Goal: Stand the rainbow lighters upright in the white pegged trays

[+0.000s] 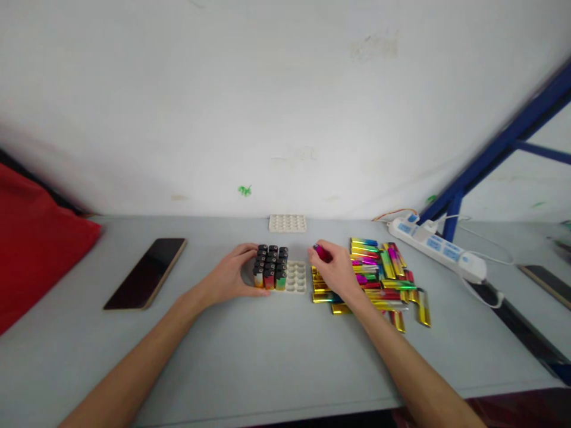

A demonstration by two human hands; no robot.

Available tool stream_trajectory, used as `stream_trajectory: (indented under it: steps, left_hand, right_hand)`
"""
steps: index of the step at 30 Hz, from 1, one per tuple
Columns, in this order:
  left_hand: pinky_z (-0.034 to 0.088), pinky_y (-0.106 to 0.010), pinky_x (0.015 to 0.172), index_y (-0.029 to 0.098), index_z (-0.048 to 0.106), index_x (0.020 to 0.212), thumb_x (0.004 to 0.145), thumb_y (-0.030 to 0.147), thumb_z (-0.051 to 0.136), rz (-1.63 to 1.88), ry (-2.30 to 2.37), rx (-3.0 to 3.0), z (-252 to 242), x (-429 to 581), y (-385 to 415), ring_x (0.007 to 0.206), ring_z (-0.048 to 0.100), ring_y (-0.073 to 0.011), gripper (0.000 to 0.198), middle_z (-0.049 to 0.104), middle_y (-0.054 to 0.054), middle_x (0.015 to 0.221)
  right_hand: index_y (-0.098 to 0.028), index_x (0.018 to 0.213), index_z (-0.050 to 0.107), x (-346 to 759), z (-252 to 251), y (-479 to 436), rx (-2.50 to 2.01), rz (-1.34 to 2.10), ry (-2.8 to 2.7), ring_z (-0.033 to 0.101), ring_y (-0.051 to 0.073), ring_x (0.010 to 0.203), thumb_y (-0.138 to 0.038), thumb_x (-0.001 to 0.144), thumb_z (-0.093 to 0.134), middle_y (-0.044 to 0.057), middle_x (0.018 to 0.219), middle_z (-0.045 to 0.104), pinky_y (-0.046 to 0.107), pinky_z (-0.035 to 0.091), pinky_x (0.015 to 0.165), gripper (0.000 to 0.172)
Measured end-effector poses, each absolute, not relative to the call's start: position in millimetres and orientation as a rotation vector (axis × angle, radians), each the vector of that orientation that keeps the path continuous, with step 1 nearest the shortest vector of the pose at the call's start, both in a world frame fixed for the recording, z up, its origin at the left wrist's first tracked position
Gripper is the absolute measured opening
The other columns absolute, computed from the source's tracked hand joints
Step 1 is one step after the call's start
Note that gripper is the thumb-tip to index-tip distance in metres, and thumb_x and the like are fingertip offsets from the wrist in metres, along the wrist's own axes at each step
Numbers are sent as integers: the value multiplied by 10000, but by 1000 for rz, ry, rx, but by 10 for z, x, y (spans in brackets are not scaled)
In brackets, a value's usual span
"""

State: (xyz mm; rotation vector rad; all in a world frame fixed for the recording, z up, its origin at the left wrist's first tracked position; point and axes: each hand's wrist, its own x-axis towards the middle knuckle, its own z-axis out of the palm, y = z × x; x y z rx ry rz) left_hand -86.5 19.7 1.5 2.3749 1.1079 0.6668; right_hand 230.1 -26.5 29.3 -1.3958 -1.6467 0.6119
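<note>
A white tray with round hollows (295,277) lies in the middle of the table. Rows of upright lighters (269,268) with black tops fill its left part, while the hollows on its right are bare. My left hand (228,275) curves round the tray's left side, thumb along the front and fingers at the back, gripping it with the lighters. Closed in a pinch, my right hand (335,267) holds a magenta lighter (322,253) just right of the tray. Beneath and beside that hand lies a loose pile of shiny, multicoloured lighters (389,284).
Another white hollowed tray (288,223) lies against the wall. A dark phone (146,273) rests at left, near a red cloth (35,238). At right are a white power strip (439,246) with cables, a blue metal frame (495,139) and another dark device (548,282).
</note>
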Motion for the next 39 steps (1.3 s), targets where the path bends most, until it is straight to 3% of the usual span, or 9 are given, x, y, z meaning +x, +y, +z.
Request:
stream_trajectory:
  steps: [3, 7, 13, 17, 24, 35, 39]
  left_hand:
    - [601, -598, 1336, 208, 839, 1388, 696, 654, 1092, 667, 1100, 2344, 18, -858, 211, 1431, 766, -448, 861, 796, -174, 1536]
    - [548, -607, 1373, 192, 839, 1404, 734, 605, 1098, 631, 1047, 2258, 58, -861, 226, 1472, 724, -421, 828, 766, -167, 1564]
    - [540, -582, 1380, 245, 868, 1392, 706, 669, 1109, 608, 1036, 2200, 50, -882, 243, 1492, 710, -419, 842, 751, -147, 1580]
    - [532, -575, 1389, 245, 868, 1393, 705, 711, 1098, 614, 1043, 2214, 10, -886, 248, 1493, 709, -426, 863, 750, -150, 1583]
    - [534, -582, 1393, 239, 862, 1381, 740, 724, 1068, 642, 1035, 2228, -25, -880, 227, 1503, 708, -424, 830, 751, -156, 1590]
    - [568, -614, 1370, 224, 853, 1384, 735, 713, 1055, 680, 1028, 2270, -118, -899, 268, 1483, 740, -445, 838, 764, -173, 1582]
    - [578, -631, 1361, 247, 837, 1416, 747, 726, 1030, 696, 1037, 2294, -149, -898, 270, 1483, 743, -455, 845, 755, -167, 1596]
  right_hand:
    - [-280, 785, 522, 2320, 302, -263, -1331, 605, -1707, 529, 191, 691, -674, 1116, 601, -28, 688, 558, 324, 407, 675, 521]
    - [-272, 893, 609, 2328, 292, -281, -1236, 518, -1784, 724, 270, 939, -748, 1180, 510, 93, 967, 742, 363, 559, 819, 564]
    - [-295, 811, 512, 2384, 258, -325, -1349, 434, -1931, 671, 228, 671, -693, 1228, 500, 17, 698, 682, 330, 471, 703, 577]
    - [-275, 928, 621, 2359, 203, -315, -1368, 379, -1961, 784, 258, 790, -560, 1242, 589, 52, 826, 807, 313, 501, 748, 426]
    - [-249, 1041, 656, 2235, 161, -275, -1428, 283, -2171, 790, 269, 898, -319, 1209, 712, 83, 999, 815, 323, 527, 789, 191]
    - [-218, 1141, 731, 2201, 235, -339, -1569, 280, -2311, 777, 274, 964, -311, 1217, 710, 102, 1070, 808, 342, 550, 830, 122]
    - [-196, 1191, 777, 2232, 246, -352, -1481, 326, -2367, 783, 273, 1014, -335, 1207, 735, 112, 1138, 791, 364, 604, 919, 146]
